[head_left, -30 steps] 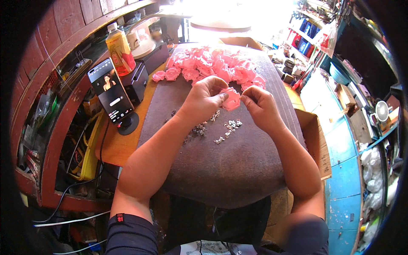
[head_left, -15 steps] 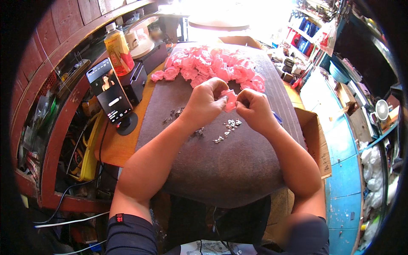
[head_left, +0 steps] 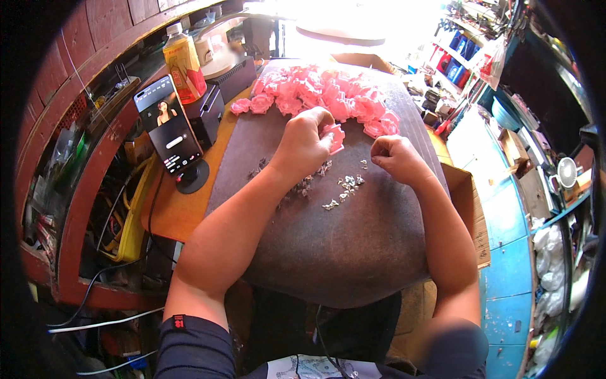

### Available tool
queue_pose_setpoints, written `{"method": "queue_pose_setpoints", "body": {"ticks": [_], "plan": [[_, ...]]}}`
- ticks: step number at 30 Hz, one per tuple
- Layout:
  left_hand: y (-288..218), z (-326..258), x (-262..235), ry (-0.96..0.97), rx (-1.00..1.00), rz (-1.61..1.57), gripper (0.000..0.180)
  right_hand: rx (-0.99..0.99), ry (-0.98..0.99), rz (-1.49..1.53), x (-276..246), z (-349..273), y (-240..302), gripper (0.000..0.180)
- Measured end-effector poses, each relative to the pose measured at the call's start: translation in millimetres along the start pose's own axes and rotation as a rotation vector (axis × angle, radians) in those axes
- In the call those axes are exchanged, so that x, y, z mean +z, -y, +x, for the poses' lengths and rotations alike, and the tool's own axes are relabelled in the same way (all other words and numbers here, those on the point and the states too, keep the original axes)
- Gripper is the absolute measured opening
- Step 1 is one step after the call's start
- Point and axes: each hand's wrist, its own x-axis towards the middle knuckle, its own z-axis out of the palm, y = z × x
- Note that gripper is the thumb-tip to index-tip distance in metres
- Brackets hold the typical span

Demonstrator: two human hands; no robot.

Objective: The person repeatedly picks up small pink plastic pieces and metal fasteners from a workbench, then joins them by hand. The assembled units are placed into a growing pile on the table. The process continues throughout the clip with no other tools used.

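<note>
My left hand (head_left: 303,144) is closed around a pink artificial flower (head_left: 335,139) above the middle of the brown-covered table (head_left: 341,252). Apart from it, to the right, my right hand (head_left: 404,162) has its fingers curled together in a pinch; whatever is between the fingertips is too small to make out. Small silver metal pieces (head_left: 348,184) lie scattered on the cover between and below my hands. Darker little pieces (head_left: 303,187) sit beside my left wrist, partly hidden by it. Beyond both hands, a heap of pink artificial flowers (head_left: 315,91) covers the far end of the table.
To the left, a phone (head_left: 169,126) stands upright on a round stand, with a yellow-and-red drink bottle (head_left: 184,66) behind it on a dark box. An open cardboard box (head_left: 466,205) is at the table's right edge. Blue cabinets (head_left: 508,265) line the right side.
My right hand has drawn away from the flower toward the right and slightly nearer. My left hand keeps hold of the flower, moving only slightly.
</note>
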Motion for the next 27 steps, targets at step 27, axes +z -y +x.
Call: {"method": "queue_pose_setpoints", "body": {"ticks": [27], "plan": [[-2, -1, 5, 0.085, -0.062, -0.084, 0.018, -0.053, 0.089, 0.562, 7, -8, 23, 0.008]]}}
